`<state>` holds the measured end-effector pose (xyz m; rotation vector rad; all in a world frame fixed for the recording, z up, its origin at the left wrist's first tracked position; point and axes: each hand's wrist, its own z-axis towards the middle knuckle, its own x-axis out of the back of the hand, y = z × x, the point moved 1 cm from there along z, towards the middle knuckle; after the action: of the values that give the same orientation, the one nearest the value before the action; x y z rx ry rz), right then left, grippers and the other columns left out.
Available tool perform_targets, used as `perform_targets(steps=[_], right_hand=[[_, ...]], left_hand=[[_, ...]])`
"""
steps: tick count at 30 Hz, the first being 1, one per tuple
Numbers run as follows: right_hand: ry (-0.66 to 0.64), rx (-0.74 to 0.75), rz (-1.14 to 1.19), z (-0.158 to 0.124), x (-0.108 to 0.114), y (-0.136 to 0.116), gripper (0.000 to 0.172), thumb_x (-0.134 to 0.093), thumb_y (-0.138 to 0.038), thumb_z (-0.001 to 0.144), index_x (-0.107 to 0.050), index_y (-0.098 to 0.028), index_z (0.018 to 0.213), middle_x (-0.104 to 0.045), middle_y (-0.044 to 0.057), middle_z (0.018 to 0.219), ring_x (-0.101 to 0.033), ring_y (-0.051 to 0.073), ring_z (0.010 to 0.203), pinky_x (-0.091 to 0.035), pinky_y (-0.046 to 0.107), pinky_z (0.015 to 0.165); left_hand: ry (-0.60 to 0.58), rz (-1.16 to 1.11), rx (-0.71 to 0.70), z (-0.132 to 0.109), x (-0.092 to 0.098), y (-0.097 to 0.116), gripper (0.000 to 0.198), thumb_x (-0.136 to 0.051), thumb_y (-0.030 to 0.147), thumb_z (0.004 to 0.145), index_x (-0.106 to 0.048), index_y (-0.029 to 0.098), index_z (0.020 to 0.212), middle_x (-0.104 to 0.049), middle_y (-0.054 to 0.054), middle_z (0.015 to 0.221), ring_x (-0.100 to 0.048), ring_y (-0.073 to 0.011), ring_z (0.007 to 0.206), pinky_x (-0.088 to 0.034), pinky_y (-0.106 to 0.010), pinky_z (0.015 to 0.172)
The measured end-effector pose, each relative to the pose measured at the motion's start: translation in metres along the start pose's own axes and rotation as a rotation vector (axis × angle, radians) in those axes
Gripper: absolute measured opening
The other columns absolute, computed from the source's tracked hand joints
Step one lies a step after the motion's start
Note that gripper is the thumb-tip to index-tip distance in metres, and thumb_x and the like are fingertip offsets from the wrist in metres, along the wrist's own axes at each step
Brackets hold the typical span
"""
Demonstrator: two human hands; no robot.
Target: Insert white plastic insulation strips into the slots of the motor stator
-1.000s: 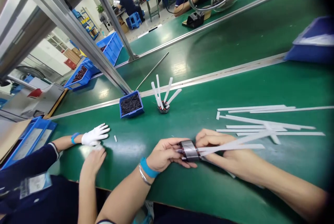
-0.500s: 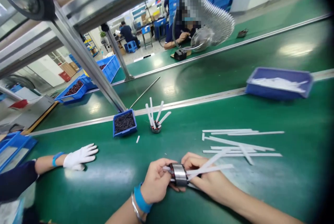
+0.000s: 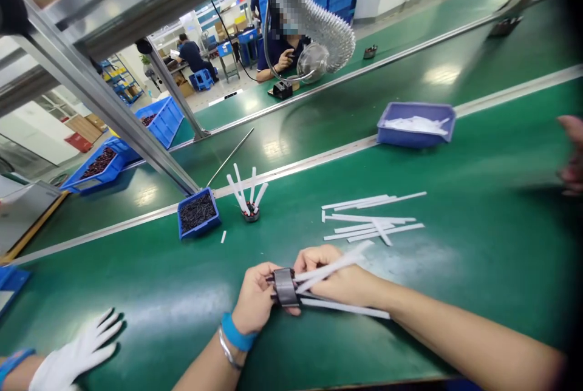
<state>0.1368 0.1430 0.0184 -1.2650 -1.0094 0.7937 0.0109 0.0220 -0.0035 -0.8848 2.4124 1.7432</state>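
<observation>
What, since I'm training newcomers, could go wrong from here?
The white strips jutting from the metal ring in the left hand cross in front of the right hand and might snag. The small white piece lying loose near the small blue bin might get lost.

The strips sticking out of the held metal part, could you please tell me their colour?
The strips are white, showing best in the head view.

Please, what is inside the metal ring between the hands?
White strips stick out of the metal ring toward the right hand. What lies deeper is covered by its wall.
</observation>
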Motion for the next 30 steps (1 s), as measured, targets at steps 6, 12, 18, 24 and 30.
perform_targets(steps=[6,12,18,24,30], right_hand=[[0.208,0.137,-0.723,-0.024,0.075,-0.007,0.015,-0.049,-0.032,0.081,-0.057,-0.021,0.079,-0.062,0.006,0.086,-0.059,0.020,0.080,-0.047,0.035,0.073],[0.498,-0.046,-1.119,-0.054,0.126,0.039,0.021,-0.044,-0.040,0.076,-0.051,-0.023,0.066,-0.056,0.009,0.076,-0.053,0.023,0.058,-0.044,0.042,0.055],[0.516,-0.041,-0.976,-0.051,0.106,0.031,0.028,-0.046,-0.045,0.081,-0.051,-0.023,0.065,-0.059,0.009,0.079,-0.056,0.025,0.066,-0.043,0.040,0.058],[0.212,0.035,-0.400,-0.025,0.064,-0.011,0.035,-0.052,-0.054,0.083,-0.061,-0.021,0.076,-0.059,0.004,0.066,-0.053,0.016,0.059,-0.042,0.030,0.055],[-0.013,-0.042,-0.084,-0.002,0.015,-0.015,0.042,-0.061,-0.059,0.076,-0.061,-0.017,0.071,-0.060,0.004,0.066,-0.053,0.015,0.061,-0.039,0.026,0.054]], left_hand=[[-0.015,-0.090,-0.015,-0.001,0.007,0.010,0.024,-0.081,0.019,0.055,-0.063,0.009,0.068,-0.067,-0.005,0.059,-0.060,-0.0122,0.047,-0.049,-0.018,0.037],[-0.117,-0.141,0.016,-0.002,0.011,0.006,0.035,-0.083,0.021,0.057,-0.056,0.013,0.078,-0.071,-0.006,0.063,-0.067,-0.0193,0.056,-0.050,-0.019,0.035],[-0.068,-0.133,0.014,0.005,0.015,0.005,0.032,-0.082,0.024,0.059,-0.058,0.011,0.075,-0.071,-0.006,0.065,-0.060,-0.0117,0.042,-0.049,-0.016,0.034],[-0.110,-0.164,0.062,0.005,0.018,0.005,0.037,-0.084,0.024,0.052,-0.063,0.009,0.079,-0.068,-0.006,0.061,-0.062,-0.0156,0.046,-0.050,-0.020,0.032],[-0.095,-0.176,0.062,0.006,0.019,0.001,0.037,-0.083,0.021,0.054,-0.064,0.011,0.084,-0.066,-0.002,0.059,-0.063,-0.0166,0.047,-0.052,-0.022,0.033]])
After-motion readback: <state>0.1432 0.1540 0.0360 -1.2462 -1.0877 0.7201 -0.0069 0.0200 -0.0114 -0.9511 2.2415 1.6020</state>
